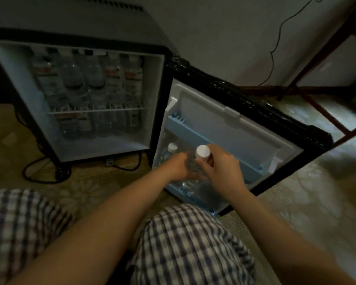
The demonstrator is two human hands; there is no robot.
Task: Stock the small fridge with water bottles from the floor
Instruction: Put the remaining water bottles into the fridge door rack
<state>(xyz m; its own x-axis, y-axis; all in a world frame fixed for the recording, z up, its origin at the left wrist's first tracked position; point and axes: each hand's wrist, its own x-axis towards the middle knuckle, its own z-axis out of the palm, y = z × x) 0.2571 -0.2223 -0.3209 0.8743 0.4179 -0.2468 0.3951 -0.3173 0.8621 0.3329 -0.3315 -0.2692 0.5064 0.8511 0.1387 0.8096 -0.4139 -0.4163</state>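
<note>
Above checked shorts [193, 243], with right hand [222, 169] curled round the water bottle [202, 152] under its cap and left hand [178, 167] wrapped round its body, lower upright into door shelf [195, 200] beside standing bottle [171, 148].

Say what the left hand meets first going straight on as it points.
The left hand would meet the white-capped bottle at once, and seems to be touching it; the right hand, gripping it, lies just beyond.

both hands [203, 167] gripping bottle [201, 153], fridge [158, 79] open
</note>
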